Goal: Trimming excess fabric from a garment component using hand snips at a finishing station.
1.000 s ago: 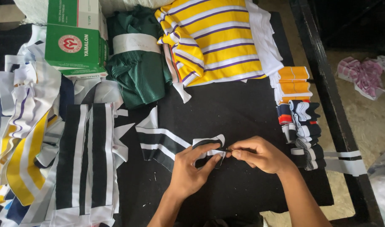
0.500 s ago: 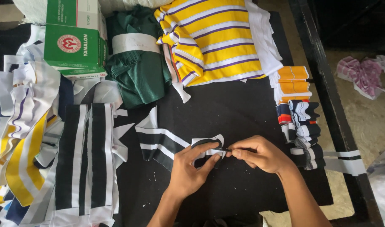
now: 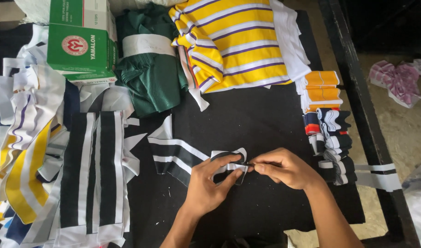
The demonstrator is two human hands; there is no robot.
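Just below the frame's centre, the left hand (image 3: 208, 183) pinches the end of a black-and-white striped band (image 3: 183, 156) on the black table (image 3: 265, 124), exactly as half a second earlier. The right hand (image 3: 284, 167) stays closed on a thin dark tool, too small to identify, at that same end, so the work has barely advanced.

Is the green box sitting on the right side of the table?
No, the green box sits at the table's far left corner, beside the folded green cloth.

both hands meet at centre, left hand (image 3: 210, 183) curled with fingers pinching, right hand (image 3: 284, 167) pinching fingertips together.
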